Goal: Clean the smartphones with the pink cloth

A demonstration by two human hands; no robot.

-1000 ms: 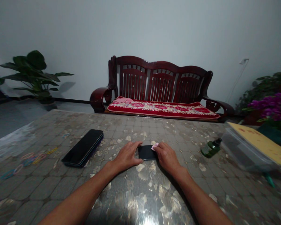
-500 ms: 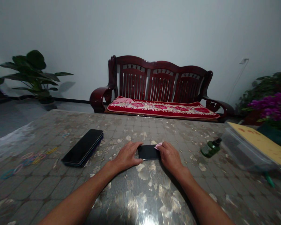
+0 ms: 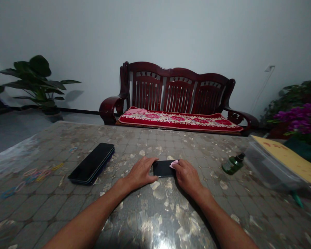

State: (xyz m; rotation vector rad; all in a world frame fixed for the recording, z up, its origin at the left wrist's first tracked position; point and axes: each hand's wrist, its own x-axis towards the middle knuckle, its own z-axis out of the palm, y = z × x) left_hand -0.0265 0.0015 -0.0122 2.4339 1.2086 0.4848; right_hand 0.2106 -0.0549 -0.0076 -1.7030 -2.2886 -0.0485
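A dark phone point(image 3: 162, 168) lies flat and sideways on the patterned table cover in front of me. My left hand point(image 3: 142, 172) grips its left end, thumb along the near edge and fingers at the far edge. Pinched in the fingers of my right hand point(image 3: 187, 175) is a small pink cloth point(image 3: 173, 164), which touches the right part of the phone's screen. The right end of the phone is hidden under that hand. To the left rests a stack of dark phones point(image 3: 92, 164).
Coloured rubber bands point(image 3: 41, 174) lie at the left. On the right are a green bottle point(image 3: 233, 164) and a clear plastic box point(image 3: 269, 169) with a yellow sheet point(image 3: 290, 159) on top. A wooden bench point(image 3: 176, 93) stands beyond the table point(image 3: 145, 138).
My right hand and the pink cloth have shifted slightly left and nearer to me over the screen. My left hand and the phone have stayed in place.
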